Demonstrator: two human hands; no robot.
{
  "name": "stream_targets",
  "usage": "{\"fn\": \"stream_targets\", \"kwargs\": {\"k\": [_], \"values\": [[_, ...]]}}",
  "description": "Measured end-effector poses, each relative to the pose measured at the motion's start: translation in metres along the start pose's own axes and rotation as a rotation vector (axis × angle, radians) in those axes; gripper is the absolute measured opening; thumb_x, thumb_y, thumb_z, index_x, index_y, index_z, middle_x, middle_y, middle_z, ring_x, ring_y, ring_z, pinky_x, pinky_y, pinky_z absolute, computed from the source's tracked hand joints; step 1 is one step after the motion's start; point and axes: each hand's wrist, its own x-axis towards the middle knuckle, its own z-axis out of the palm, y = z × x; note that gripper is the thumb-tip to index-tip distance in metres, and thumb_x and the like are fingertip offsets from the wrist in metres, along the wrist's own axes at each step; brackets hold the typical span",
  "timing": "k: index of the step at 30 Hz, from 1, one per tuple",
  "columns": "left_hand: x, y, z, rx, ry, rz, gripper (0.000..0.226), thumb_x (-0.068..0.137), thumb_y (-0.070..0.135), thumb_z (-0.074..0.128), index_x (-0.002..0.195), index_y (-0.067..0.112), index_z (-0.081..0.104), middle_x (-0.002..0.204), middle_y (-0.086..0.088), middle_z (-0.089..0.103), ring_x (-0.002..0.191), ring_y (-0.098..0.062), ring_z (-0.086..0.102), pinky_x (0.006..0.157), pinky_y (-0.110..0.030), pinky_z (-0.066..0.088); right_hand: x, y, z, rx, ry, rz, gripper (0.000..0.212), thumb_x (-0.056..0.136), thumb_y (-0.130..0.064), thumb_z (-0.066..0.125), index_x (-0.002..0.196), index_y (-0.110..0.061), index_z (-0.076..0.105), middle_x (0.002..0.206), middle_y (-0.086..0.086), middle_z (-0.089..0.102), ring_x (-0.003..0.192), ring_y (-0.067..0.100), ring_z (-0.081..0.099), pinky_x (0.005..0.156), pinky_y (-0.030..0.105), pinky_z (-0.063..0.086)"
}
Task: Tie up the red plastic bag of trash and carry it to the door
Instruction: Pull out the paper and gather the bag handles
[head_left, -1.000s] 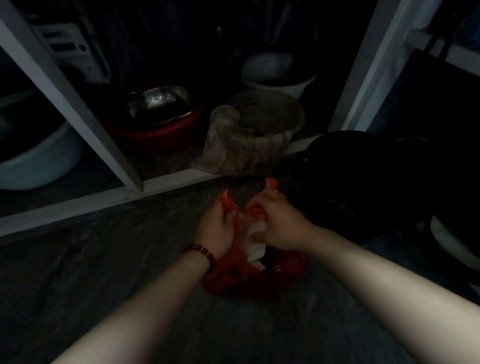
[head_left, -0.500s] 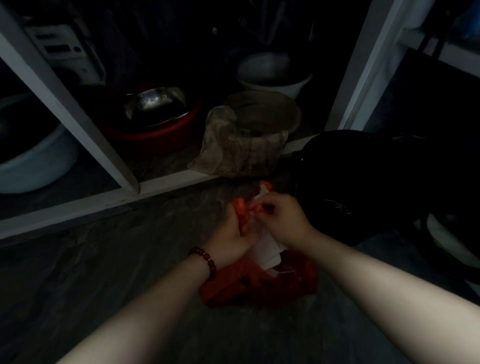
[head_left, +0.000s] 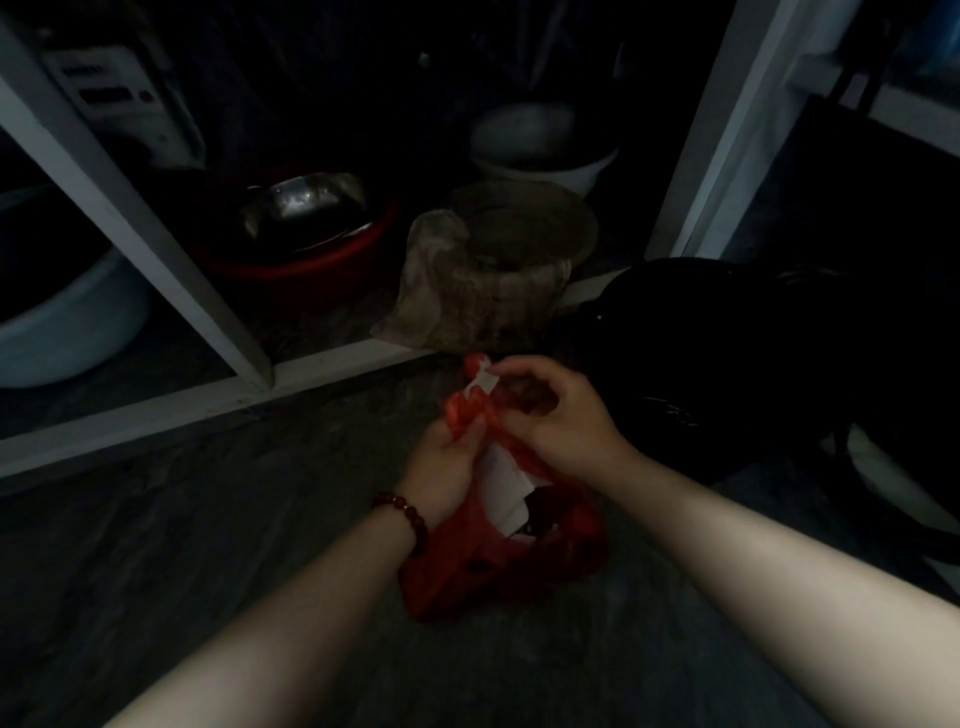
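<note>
Your left hand (head_left: 447, 457) and right hand (head_left: 561, 415) each pinch a handle of the red plastic bag (head_left: 498, 566) on the floor (head_left: 208, 545); it looks thin, limp and light, so grip the twisted handles, not the body.

A dim home kitchen floor: metal bowl (head_left: 304, 208) and basins (head_left: 540, 150) stored in a low white-framed cupboard (head_left: 156, 249).

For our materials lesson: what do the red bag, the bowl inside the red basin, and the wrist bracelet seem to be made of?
Red bag: thin plastic, crumpled and slightly translucent.
Bowl: probably steel, showing shiny grey reflections.
Bracelet: round dark red beads, glossy; wood, stone or glass cannot be told.
</note>
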Motion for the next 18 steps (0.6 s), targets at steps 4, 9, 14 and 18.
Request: {"fn": "stream_targets", "kwargs": {"k": [4, 9, 14, 18], "values": [[0.001, -0.002, -0.004, -0.111, 0.053, -0.069, 0.024, 0.097, 0.019, 0.04, 0.102, 0.024, 0.063, 0.097, 0.008, 0.069, 0.086, 0.002, 0.067, 0.071, -0.01, 0.052, -0.001, 0.013, -0.013, -0.439, -0.26, -0.101, 0.042, 0.072, -0.007, 0.072, 0.113, -0.011, 0.063, 0.125, 0.006, 0.056, 0.118, 0.019, 0.052, 0.103, 0.023, 0.037], [0.002, -0.003, -0.011, -0.119, 0.083, -0.17, 0.022, 0.097, 0.026, 0.044, 0.095, 0.025, 0.066, 0.094, 0.002, 0.069, 0.084, 0.0, 0.065, 0.081, -0.024, 0.047, 0.0, 0.019, -0.013, -0.537, -0.348, -0.194, 0.039, 0.079, -0.013, 0.071, 0.117, -0.011, 0.063, 0.101, -0.004, 0.058, 0.081, -0.01, 0.048, 0.074, -0.001, 0.033], [-0.002, 0.0, -0.014, -0.111, 0.057, -0.188, 0.032, 0.094, 0.02, 0.045, 0.079, 0.023, 0.074, 0.087, 0.0, 0.076, 0.084, -0.012, 0.071, 0.071, -0.025, 0.053, 0.004, 0.018, -0.01, -0.547, -0.307, -0.183, 0.013, 0.076, -0.013, 0.072, 0.088, -0.012, 0.067, 0.083, -0.004, 0.065, 0.069, -0.002, 0.058, 0.061, 0.002, 0.035], [-0.005, -0.002, -0.015, -0.042, -0.027, -0.058, 0.049, 0.082, -0.008, 0.051, 0.123, 0.018, 0.055, 0.112, 0.002, 0.066, 0.1, -0.006, 0.063, 0.072, -0.01, 0.052, 0.003, 0.016, -0.007, -0.487, -0.272, -0.189, 0.007, 0.077, -0.009, 0.071, 0.078, -0.009, 0.063, 0.082, -0.004, 0.058, 0.079, 0.011, 0.055, 0.069, 0.008, 0.037]]}}
